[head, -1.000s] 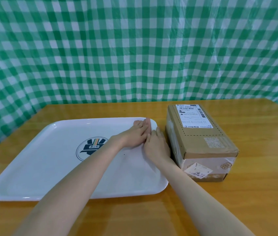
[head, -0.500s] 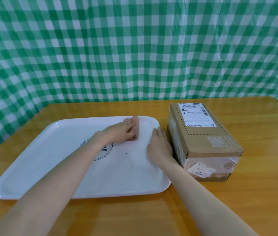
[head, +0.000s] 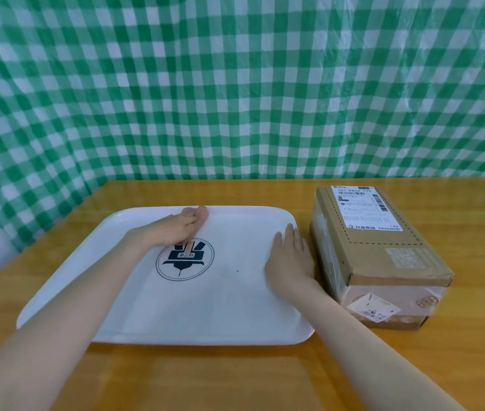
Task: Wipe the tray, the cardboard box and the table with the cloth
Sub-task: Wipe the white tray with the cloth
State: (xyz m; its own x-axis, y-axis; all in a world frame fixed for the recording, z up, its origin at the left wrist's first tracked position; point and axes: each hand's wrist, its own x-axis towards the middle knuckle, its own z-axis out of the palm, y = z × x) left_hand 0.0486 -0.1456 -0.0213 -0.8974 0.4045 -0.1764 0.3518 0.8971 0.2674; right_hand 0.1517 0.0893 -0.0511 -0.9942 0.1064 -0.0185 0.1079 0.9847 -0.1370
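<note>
Tray (head: pixel 235 310) long axis L-R; cardboard box (head: pixel 383 256) long axis front-back.

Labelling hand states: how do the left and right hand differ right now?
Left hand has its fingers curled, and whether it grips anything is unclear. Right hand lies flat, fingers straight. Left hand sits near the far rim of the tray. Right hand is at its right edge, beside the cardboard box. Both rest on the tray.
</note>
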